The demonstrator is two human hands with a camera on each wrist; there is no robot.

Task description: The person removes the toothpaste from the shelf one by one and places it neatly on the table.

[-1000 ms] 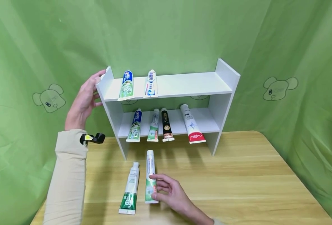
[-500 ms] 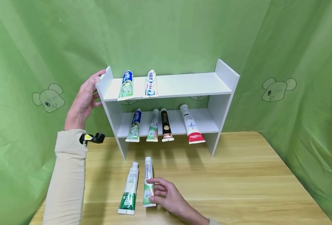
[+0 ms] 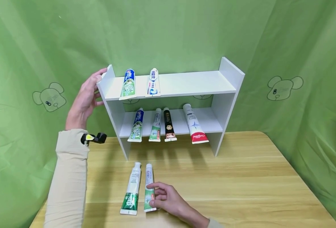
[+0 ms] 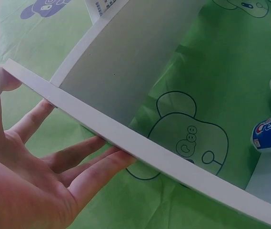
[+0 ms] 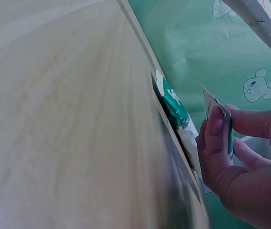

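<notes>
My right hand [image 3: 168,199] pinches the crimped end of a green-and-white toothpaste tube [image 3: 148,182] that lies on the wooden table [image 3: 242,183]. The right wrist view shows the thumb and fingers [image 5: 249,157] closed on that end [image 5: 216,107]. A second green-and-white tube [image 3: 132,188] lies just left of it, nearly parallel. My left hand [image 3: 84,98] rests with straight fingers against the left side panel of the white two-tier shelf [image 3: 185,84]. In the left wrist view the fingers [image 4: 78,167] lie behind the panel edge [image 4: 140,152].
Two tubes [image 3: 128,84] lie on the top shelf at the left. Several more lie on the lower shelf, among them a black one [image 3: 168,123] and a white one with a red end [image 3: 195,125]. Green cloth hangs behind and on both sides.
My right hand has slid its tube toward the near table edge and slightly left, closer to the other tube. The left hand has stayed on the shelf's side panel.
</notes>
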